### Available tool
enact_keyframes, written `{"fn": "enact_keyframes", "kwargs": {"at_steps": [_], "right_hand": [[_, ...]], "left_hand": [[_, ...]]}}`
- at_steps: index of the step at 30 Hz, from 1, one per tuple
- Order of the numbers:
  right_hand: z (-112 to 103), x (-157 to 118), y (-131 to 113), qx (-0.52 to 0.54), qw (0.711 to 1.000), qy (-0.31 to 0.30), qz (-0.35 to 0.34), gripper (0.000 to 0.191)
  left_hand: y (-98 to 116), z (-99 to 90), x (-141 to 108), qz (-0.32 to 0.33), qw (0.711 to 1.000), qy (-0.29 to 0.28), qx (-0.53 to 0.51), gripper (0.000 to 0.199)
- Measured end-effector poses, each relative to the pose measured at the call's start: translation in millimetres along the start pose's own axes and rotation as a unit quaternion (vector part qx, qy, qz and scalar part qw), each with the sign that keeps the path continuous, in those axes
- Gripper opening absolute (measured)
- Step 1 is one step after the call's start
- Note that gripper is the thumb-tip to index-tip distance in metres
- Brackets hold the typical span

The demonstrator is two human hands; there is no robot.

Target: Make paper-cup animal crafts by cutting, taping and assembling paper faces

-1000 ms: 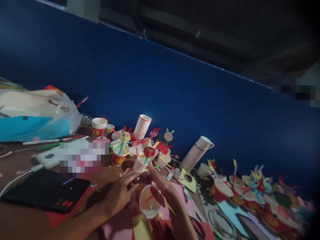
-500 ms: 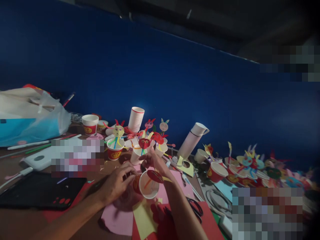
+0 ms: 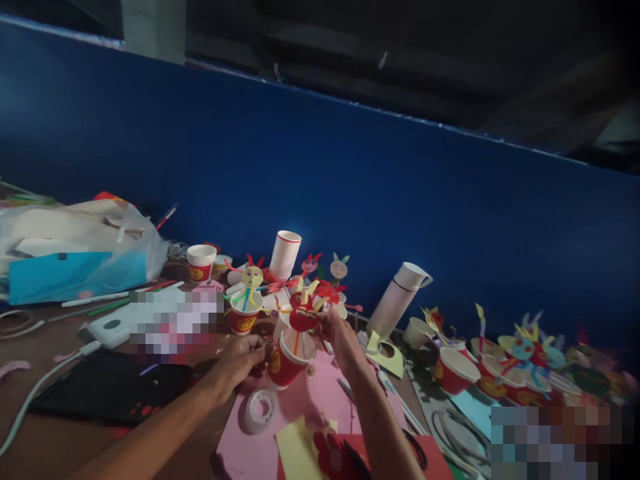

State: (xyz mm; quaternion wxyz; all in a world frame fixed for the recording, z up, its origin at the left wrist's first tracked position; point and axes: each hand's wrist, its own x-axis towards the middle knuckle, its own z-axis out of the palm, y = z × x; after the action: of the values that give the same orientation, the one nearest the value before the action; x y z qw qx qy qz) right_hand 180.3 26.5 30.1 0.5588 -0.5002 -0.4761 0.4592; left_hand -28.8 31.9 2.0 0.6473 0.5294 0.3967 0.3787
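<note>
A red-and-white paper cup (image 3: 286,368) stands slightly tilted on pink paper in front of me. From its mouth rises a red paper face (image 3: 303,319) with yellow ears, on an orange strip. My left hand (image 3: 236,365) is at the cup's left side, fingers curled and fingertips against its wall. On the other side, my right hand (image 3: 342,335) has its fingers pinched at the edge of the red face, by its right ear. A roll of clear tape (image 3: 261,411) lies just in front of the cup. The right fingertips are partly hidden.
Similar cups with paper faces, such as a yellow one (image 3: 253,275), stand behind; several more crowd the right. A stack of cups (image 3: 287,255) and a thermos (image 3: 400,300) stand near the blue wall (image 3: 320,167). Scissors (image 3: 416,448) lie on red paper beneath my right forearm.
The cup has gone from tilting toward me to nearly upright. My right hand has drawn back from behind the cup to the red face. The tape roll now shows clearly; the view has shifted.
</note>
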Motion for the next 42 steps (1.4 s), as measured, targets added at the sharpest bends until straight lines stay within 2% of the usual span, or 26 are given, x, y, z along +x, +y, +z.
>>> {"fn": "enact_keyframes", "kwargs": {"at_steps": [6,11,16,20,27,32,38,42], "right_hand": [[2,-1,-6,0.020,0.999,-0.014,-0.022,0.053],[-5,8,-24,0.024,0.999,-0.008,-0.043,0.046],[-14,11,-46,0.069,0.992,0.019,-0.103,0.043],[-27,10,-58,0.129,0.976,0.058,-0.164,0.043],[-63,-3,-82,0.154,0.919,0.195,-0.304,0.039],[-71,-9,-90,0.048,0.864,0.316,-0.390,0.037],[-77,-5,-81,-0.131,0.803,0.410,-0.411,0.034],[-75,-4,-70,-0.172,0.793,0.421,-0.406,0.037]], "left_hand": [[-4,-5.4,2,-0.045,0.997,-0.033,-0.051,0.038],[-3,-4.7,1,-0.037,0.997,-0.029,-0.065,0.036],[-1,-3.1,1,-0.022,0.991,-0.032,-0.130,0.029],[-1,-5.6,2,-0.038,0.975,-0.007,-0.220,0.027],[-3,-9.9,5,-0.034,0.967,0.011,-0.254,0.024],[-5,-9.5,6,-0.013,0.970,-0.001,-0.244,0.027],[-6,-0.6,0,-0.014,0.971,-0.018,-0.236,0.026],[-10,20.8,-15,-0.030,0.967,-0.047,-0.247,0.027]]}}
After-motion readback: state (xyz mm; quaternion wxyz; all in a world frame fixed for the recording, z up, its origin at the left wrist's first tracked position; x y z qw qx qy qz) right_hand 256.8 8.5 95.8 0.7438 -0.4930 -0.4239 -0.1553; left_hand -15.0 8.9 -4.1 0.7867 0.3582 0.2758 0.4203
